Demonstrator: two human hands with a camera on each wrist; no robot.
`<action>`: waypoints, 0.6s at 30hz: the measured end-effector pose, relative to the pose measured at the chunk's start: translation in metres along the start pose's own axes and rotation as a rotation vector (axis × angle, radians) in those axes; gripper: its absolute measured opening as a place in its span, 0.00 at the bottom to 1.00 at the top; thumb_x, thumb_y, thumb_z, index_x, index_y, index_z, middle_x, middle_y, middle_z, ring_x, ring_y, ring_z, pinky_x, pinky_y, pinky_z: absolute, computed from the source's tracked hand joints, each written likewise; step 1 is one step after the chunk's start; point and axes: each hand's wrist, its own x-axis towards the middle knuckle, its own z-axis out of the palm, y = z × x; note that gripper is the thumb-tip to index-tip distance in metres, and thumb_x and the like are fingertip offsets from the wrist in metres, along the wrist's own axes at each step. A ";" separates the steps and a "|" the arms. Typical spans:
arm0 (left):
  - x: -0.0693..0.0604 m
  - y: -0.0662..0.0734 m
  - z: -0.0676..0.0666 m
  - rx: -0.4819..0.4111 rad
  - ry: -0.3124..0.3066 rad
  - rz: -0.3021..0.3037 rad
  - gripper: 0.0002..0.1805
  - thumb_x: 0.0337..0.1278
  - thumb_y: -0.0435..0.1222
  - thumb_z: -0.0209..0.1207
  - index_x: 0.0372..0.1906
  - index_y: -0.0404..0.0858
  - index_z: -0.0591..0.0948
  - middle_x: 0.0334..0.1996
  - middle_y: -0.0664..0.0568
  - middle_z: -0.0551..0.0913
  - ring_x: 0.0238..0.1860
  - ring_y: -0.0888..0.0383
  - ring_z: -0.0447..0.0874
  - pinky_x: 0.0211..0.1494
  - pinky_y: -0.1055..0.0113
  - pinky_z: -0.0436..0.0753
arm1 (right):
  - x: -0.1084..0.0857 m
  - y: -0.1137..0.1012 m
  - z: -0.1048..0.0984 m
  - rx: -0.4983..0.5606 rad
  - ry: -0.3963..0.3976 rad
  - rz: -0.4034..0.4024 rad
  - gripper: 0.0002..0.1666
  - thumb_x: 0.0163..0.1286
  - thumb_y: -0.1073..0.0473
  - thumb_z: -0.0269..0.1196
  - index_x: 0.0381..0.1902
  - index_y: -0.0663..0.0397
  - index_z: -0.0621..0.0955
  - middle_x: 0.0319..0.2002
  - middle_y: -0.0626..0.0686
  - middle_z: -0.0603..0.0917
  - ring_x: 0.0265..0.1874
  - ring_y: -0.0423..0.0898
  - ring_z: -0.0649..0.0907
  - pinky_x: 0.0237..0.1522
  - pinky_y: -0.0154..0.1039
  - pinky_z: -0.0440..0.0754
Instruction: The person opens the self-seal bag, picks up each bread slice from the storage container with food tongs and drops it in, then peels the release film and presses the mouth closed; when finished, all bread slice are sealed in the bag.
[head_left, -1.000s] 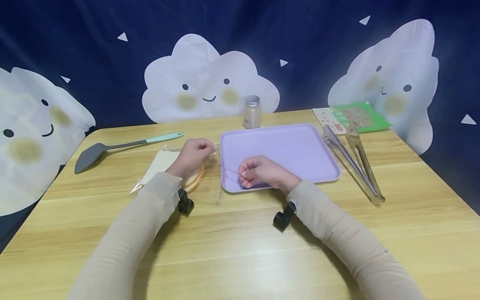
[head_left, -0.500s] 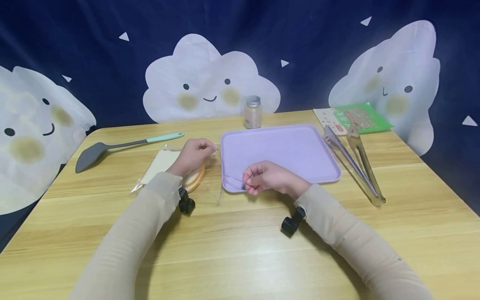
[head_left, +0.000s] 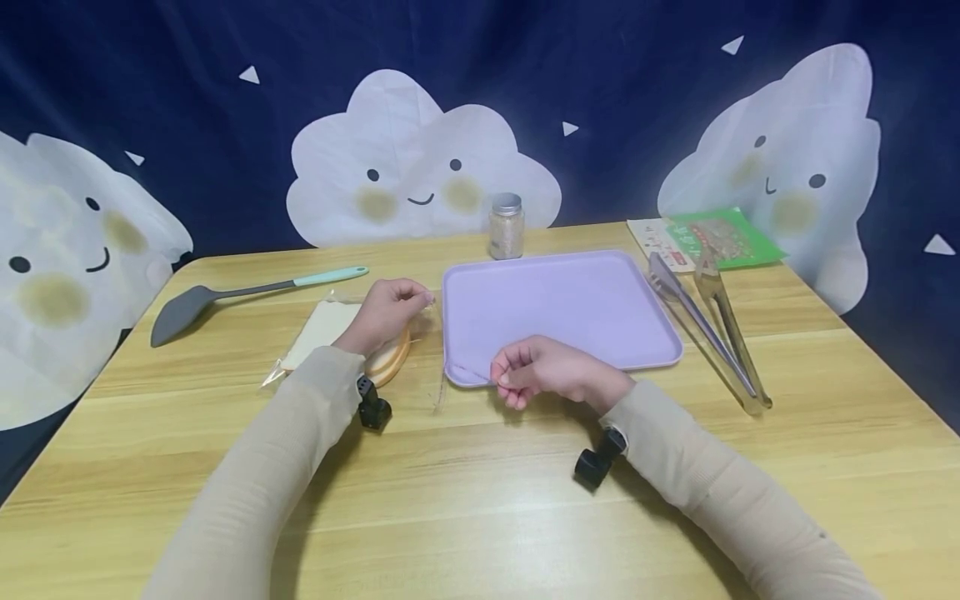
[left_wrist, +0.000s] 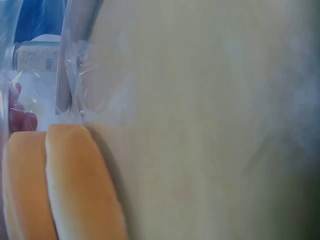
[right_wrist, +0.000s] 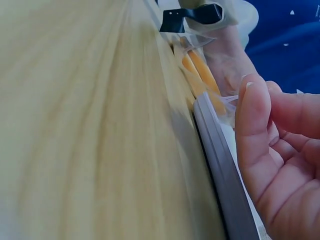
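Note:
Sliced bread point(head_left: 395, 360) lies inside a clear plastic bag point(head_left: 439, 390) on the table, left of a lilac tray point(head_left: 570, 304). My left hand point(head_left: 386, 315) reaches over the bread and pinches the bag's film near its mouth. Thumb and forefinger of my right hand point(head_left: 551, 368) pinch another edge of the bag, pulled out over the tray's near left corner. The right wrist view shows this right hand point(right_wrist: 282, 145) beside the tray rim, its fingertips together. Brown crusts of the bread point(left_wrist: 82, 182) fill the lower left of the left wrist view.
Behind the tray stands a glass jar point(head_left: 506, 229) with a metal lid. Metal tongs point(head_left: 716, 333) lie right of the tray, near a green and white packet point(head_left: 723, 236). A grey turner point(head_left: 191, 310) with a mint handle lies at the back left.
My right hand has moved a little right and nearer to me, drawing the bag's edge along. My left hand has stayed in place.

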 end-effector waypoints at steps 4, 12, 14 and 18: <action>-0.002 -0.001 0.000 -0.009 -0.010 -0.019 0.12 0.61 0.36 0.55 0.39 0.30 0.81 0.42 0.43 0.81 0.42 0.55 0.74 0.50 0.63 0.73 | -0.005 0.003 0.001 -0.019 -0.092 -0.045 0.08 0.64 0.73 0.50 0.36 0.79 0.70 0.24 0.50 0.78 0.22 0.40 0.78 0.27 0.30 0.78; -0.002 -0.004 -0.001 -0.010 -0.006 -0.019 0.13 0.61 0.38 0.56 0.38 0.30 0.81 0.40 0.42 0.81 0.39 0.55 0.73 0.45 0.65 0.73 | -0.012 0.008 0.003 -0.052 -0.313 -0.118 0.11 0.65 0.71 0.51 0.33 0.82 0.68 0.24 0.48 0.77 0.20 0.38 0.77 0.25 0.29 0.78; -0.001 -0.003 -0.001 0.001 -0.003 -0.006 0.12 0.61 0.38 0.56 0.38 0.31 0.81 0.39 0.43 0.81 0.39 0.55 0.73 0.45 0.65 0.73 | -0.014 0.007 0.004 -0.059 -0.342 -0.129 0.09 0.65 0.71 0.51 0.32 0.79 0.69 0.23 0.48 0.77 0.20 0.37 0.77 0.25 0.29 0.78; -0.001 -0.001 -0.002 0.011 0.003 0.004 0.12 0.61 0.38 0.56 0.37 0.32 0.81 0.38 0.44 0.81 0.39 0.54 0.73 0.46 0.64 0.73 | -0.019 0.006 0.006 -0.060 -0.372 -0.131 0.07 0.65 0.71 0.52 0.30 0.74 0.70 0.23 0.49 0.77 0.20 0.37 0.78 0.25 0.29 0.78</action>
